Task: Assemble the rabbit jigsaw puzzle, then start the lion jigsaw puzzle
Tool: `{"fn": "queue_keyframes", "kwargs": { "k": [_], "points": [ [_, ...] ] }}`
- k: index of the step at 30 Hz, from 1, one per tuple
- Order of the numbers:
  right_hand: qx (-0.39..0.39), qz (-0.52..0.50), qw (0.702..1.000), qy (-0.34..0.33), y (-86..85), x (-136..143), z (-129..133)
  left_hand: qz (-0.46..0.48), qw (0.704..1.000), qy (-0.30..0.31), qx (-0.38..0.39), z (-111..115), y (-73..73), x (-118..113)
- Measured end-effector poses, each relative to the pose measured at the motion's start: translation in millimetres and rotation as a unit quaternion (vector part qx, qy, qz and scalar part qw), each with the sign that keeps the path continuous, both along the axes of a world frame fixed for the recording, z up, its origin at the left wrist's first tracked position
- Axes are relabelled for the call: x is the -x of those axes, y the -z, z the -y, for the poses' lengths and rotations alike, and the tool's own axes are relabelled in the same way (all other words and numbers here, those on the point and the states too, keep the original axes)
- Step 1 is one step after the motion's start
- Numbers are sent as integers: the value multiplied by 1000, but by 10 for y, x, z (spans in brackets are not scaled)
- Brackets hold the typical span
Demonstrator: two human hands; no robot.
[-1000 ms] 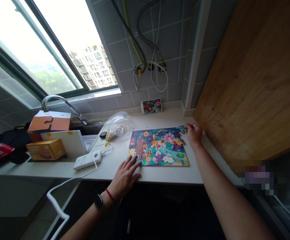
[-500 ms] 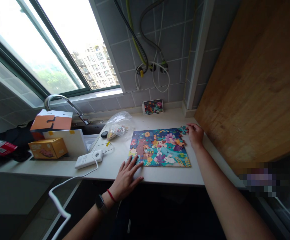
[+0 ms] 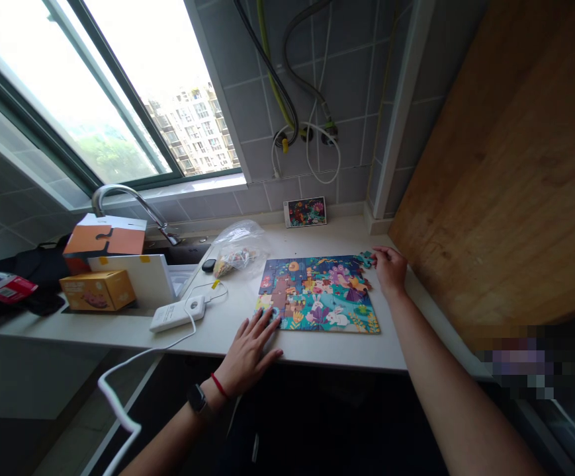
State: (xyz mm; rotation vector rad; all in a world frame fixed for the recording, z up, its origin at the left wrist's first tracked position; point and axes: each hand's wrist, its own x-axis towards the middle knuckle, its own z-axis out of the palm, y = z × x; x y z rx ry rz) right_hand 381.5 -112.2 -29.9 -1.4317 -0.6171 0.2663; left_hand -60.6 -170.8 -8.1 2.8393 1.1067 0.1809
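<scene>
A colourful jigsaw puzzle [image 3: 317, 294] with rabbits and plants lies flat on the white counter, its right edge uneven near the top. My left hand [image 3: 250, 350] rests with fingers spread, the fingertips on the puzzle's lower left corner. At the upper right corner my right hand [image 3: 390, 268] pinches a small teal puzzle piece [image 3: 366, 259], which touches or lies very close to the puzzle's edge. Propped against the wall behind stands a small picture card [image 3: 306, 212].
A clear plastic bag of pieces [image 3: 237, 254] lies left of the puzzle, near a white power bank [image 3: 178, 313] with a cable. Further left are an orange box [image 3: 98, 291], a faucet [image 3: 133, 198] and a sink. A wooden panel [image 3: 495, 165] rises on the right.
The view has shifted slightly. Both hands keep nearly the same places, and my right hand still has the teal piece at the corner.
</scene>
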Motion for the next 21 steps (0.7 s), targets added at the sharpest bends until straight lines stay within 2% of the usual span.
{"fn": "queue_keyframes", "kwargs": {
  "k": [6, 14, 21],
  "points": [
    [-3, 0, 1000, -3, -17, 19, 17, 0, 999, -5, -38, 30, 61, 117],
    [-13, -2, 1000, -1, -22, 38, 19, -29, 1000, 7, -4, 6, -3, 352],
    [-15, -4, 1000, -5, -59, 47, 31, -17, 1000, -1, 13, -55, -67, 557]
  ]
}}
